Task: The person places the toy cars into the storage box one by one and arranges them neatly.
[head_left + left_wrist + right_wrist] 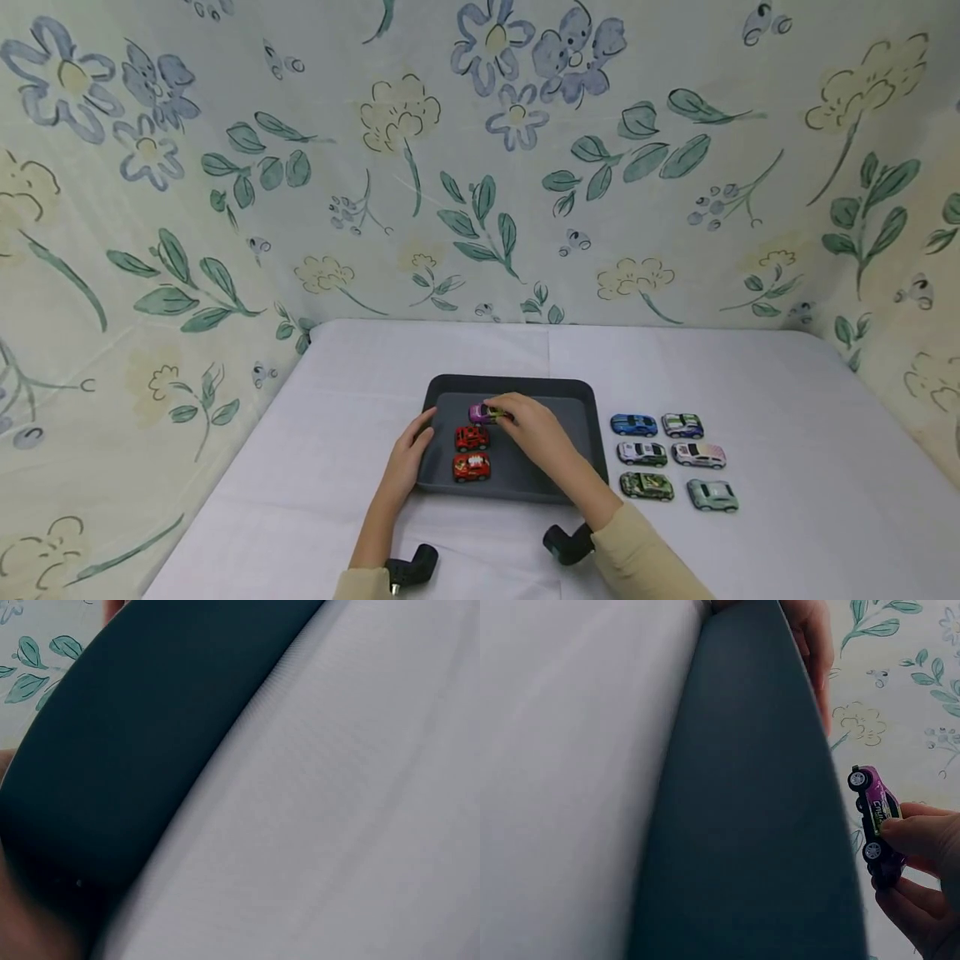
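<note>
A purple toy car point(877, 817) with yellow-green markings is pinched between the thumb and fingers of my right hand point(536, 429), over the left part of the dark grey tray point(540, 483). Just nearer to me, two red toy cars, one with dark markings point(472, 438) and one with a white patch point(471, 467), stand in a column in the tray. My left hand point(408, 454) rests at the tray's left rim with its fingers extended. In the left wrist view, the tray's outer wall point(150, 727) hides most of that hand.
Right of the tray, several toy cars stand on the white-covered table point(300, 500) in two columns, among them a blue one point(633, 425), a camouflage one point(647, 486) and a pale green one point(712, 495). A flowered cloth point(525, 225) hangs behind the table.
</note>
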### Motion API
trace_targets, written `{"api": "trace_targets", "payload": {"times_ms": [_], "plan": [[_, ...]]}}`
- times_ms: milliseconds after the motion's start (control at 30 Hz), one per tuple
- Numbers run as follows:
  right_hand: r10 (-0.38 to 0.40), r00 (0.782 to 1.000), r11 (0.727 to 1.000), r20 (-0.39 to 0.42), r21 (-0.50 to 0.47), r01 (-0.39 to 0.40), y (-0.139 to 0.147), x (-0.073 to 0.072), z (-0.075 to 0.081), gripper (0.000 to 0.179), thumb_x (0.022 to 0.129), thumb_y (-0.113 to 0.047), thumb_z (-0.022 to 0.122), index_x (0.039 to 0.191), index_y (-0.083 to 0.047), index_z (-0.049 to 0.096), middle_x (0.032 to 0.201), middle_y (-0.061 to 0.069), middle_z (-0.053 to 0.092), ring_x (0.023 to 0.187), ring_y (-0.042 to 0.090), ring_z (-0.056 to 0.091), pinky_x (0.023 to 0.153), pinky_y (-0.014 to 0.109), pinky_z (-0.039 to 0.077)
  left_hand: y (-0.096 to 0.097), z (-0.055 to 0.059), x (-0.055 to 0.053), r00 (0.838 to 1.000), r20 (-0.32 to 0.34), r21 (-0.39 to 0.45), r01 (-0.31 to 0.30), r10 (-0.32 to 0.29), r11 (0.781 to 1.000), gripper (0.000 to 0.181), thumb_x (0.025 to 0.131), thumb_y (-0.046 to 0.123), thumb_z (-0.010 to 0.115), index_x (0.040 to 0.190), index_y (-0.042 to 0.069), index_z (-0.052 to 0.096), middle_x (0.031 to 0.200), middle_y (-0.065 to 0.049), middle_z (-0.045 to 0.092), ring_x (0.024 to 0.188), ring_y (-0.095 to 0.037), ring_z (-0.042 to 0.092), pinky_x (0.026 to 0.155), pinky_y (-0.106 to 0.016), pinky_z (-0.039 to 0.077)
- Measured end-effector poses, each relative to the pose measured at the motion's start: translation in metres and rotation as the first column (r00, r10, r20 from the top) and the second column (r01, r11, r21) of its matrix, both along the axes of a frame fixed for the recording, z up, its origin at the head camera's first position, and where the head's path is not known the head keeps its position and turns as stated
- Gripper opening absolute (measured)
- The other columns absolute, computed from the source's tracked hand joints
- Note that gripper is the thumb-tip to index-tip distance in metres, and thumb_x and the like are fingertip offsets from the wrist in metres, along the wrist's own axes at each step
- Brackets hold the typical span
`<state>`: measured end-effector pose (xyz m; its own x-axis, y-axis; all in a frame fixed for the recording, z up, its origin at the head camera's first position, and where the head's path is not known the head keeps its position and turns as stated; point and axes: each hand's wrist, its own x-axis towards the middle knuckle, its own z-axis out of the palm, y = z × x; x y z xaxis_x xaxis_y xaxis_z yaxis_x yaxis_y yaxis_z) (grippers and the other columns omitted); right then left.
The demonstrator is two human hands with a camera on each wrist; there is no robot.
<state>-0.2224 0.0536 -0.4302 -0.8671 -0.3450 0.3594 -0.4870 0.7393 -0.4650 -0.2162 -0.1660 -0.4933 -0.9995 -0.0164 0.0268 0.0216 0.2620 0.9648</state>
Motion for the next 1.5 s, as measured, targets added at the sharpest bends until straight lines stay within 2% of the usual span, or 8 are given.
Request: {"api": "trace_targets", "payload": {"times_ms": [233,400,567,900,1033,1200,1500], "plan": [[0.011,0.994,1.0,0.112,0.023,-0.013,-0.02,-0.025,-0.011,0.03,0.086,-0.01,0.061,0.116,-0.015,0.062,0.117,0.006,0.061,0.103,0.02,0.061,0.082,0.035,0.052,-0.002,0.002,-0.001,1.0,0.006,0.006,0.006,-0.006,1.0,0.039,0.096,0.024,0.043,0.135,0.018,0.045,0.145,-0.01,0.036,0.137,-0.031,0.025,0.111,-0.053,0.018],[0.02,0.99,1.0,0.143,0.012,-0.022,-0.027,-0.038,-0.02,0.03,0.087,-0.009,0.059,0.117,-0.014,0.061,0.118,0.007,0.06,0.105,0.022,0.06,0.085,0.037,0.051,-0.002,0.003,-0.002,1.0,-0.012,0.011,0.021,-0.021,1.0,0.04,0.096,0.023,0.043,0.135,0.016,0.044,0.145,-0.012,0.036,0.137,-0.032,0.025,0.111,-0.054,0.018],[0.031,0.987,0.999,0.158,0.013,-0.033,-0.03,-0.044,-0.025,0.029,0.087,-0.008,0.058,0.116,-0.012,0.062,0.118,0.009,0.06,0.106,0.024,0.059,0.086,0.039,0.05,-0.001,0.003,-0.003,0.999,-0.012,0.016,0.032,-0.032,0.999,0.04,0.096,0.023,0.042,0.135,0.016,0.044,0.145,-0.012,0.035,0.137,-0.033,0.024,0.112,-0.053,0.017],[0.053,0.981,0.997,0.189,0.039,-0.062,-0.029,-0.047,-0.026,0.03,0.086,-0.008,0.059,0.116,-0.012,0.062,0.118,0.01,0.061,0.109,0.025,0.058,0.089,0.04,0.049,0.0,0.002,-0.002,1.0,0.007,0.035,0.02,-0.02,0.999,0.039,0.096,0.024,0.042,0.135,0.018,0.045,0.145,-0.009,0.036,0.138,-0.03,0.024,0.112,-0.053,0.017],[0.036,0.972,0.999,0.231,0.005,-0.038,-0.026,-0.045,-0.025,0.032,0.087,-0.01,0.059,0.118,-0.012,0.061,0.122,0.008,0.06,0.113,0.025,0.056,0.093,0.04,0.047,0.001,0.003,-0.001,1.0,0.005,0.039,0.016,-0.016,0.999,0.039,0.096,0.024,0.043,0.135,0.017,0.045,0.145,-0.009,0.036,0.138,-0.03,0.024,0.112,-0.053,0.017],[0.002,0.965,1.0,0.263,-0.02,0.003,-0.022,-0.041,-0.023,0.033,0.087,-0.011,0.059,0.12,-0.012,0.059,0.123,0.009,0.058,0.113,0.025,0.056,0.091,0.041,0.048,0.001,0.002,-0.001,1.0,0.012,0.042,0.002,-0.003,0.999,0.039,0.096,0.023,0.043,0.134,0.018,0.046,0.145,-0.009,0.036,0.138,-0.03,0.024,0.112,-0.052,0.017],[-0.042,0.967,0.997,0.251,-0.05,0.056,-0.013,-0.031,-0.022,0.032,0.089,-0.014,0.056,0.122,-0.013,0.058,0.124,0.009,0.057,0.116,0.026,0.053,0.094,0.042,0.046,0.0,0.0,-0.001,1.0,0.007,0.042,0.015,-0.016,0.999,0.039,0.096,0.023,0.043,0.134,0.018,0.045,0.145,-0.01,0.035,0.138,-0.031,0.024,0.112,-0.053,0.017]]}}
